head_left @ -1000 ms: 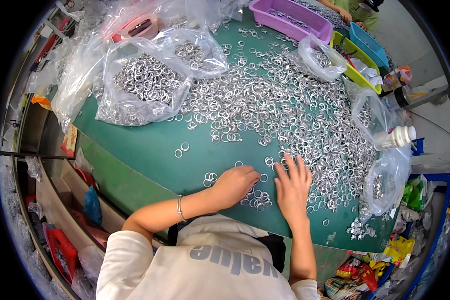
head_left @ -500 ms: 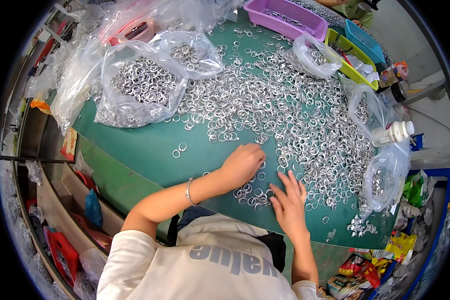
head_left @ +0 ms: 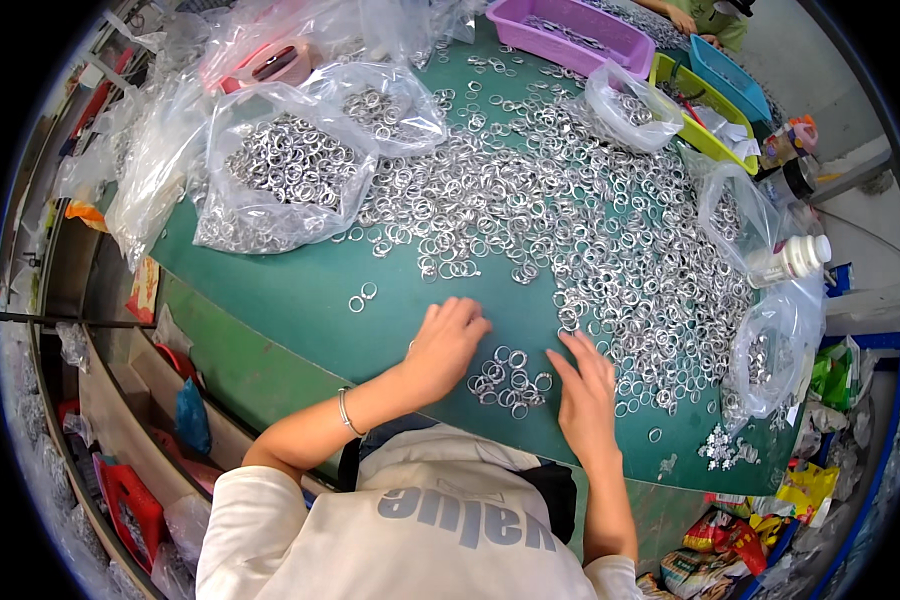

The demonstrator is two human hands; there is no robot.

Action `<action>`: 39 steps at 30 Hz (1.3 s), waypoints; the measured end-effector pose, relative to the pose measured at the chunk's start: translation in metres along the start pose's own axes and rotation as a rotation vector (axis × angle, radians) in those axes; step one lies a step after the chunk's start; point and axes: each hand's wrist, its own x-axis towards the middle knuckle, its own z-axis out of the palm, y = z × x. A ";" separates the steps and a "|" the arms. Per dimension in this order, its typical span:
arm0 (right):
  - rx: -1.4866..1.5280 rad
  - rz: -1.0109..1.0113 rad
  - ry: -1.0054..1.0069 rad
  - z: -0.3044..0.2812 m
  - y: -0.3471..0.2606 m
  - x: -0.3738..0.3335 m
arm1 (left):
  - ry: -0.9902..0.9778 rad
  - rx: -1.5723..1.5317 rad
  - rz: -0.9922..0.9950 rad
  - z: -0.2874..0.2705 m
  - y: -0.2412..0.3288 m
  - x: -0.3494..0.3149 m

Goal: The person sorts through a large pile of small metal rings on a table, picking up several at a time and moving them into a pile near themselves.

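My left hand (head_left: 448, 348) hovers just above the green table, left of a small cluster of silver rings (head_left: 510, 382). Its fingers are loosely bent and slightly apart, and I see nothing in them; the palm side is hidden. On the other side of that cluster lies my right hand (head_left: 586, 392), fingers stretched and thumb apart. Its fingertips touch the near edge of a broad heap of silver rings (head_left: 490, 205). Two rings (head_left: 362, 298) lie by themselves farther left.
Clear bags of rings (head_left: 290, 170) stand at the far left. A purple basket (head_left: 570, 38), a yellow-green basket (head_left: 705, 110) and a blue basket (head_left: 728, 78) line the far right. A white bottle (head_left: 792, 262) rests on bags at the right. Another person's hand (head_left: 682, 20) shows behind.
My left hand has drawn back leftward from the small ring cluster, uncovering it. My right hand has shifted slightly right, away from the cluster. The other person's hand has come further into view.
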 end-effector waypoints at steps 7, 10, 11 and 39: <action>0.223 0.053 0.137 0.008 -0.004 -0.008 | 0.064 -0.254 0.103 0.001 0.018 0.006; 0.059 0.077 0.070 0.020 -0.021 0.007 | -0.056 -0.247 0.051 0.008 0.030 0.004; 0.059 0.058 0.075 0.026 -0.020 0.010 | -0.075 -0.223 0.049 0.008 0.029 0.004; -0.245 0.510 0.935 -0.137 0.135 -0.015 | 0.014 -0.366 0.050 -0.007 0.037 -0.007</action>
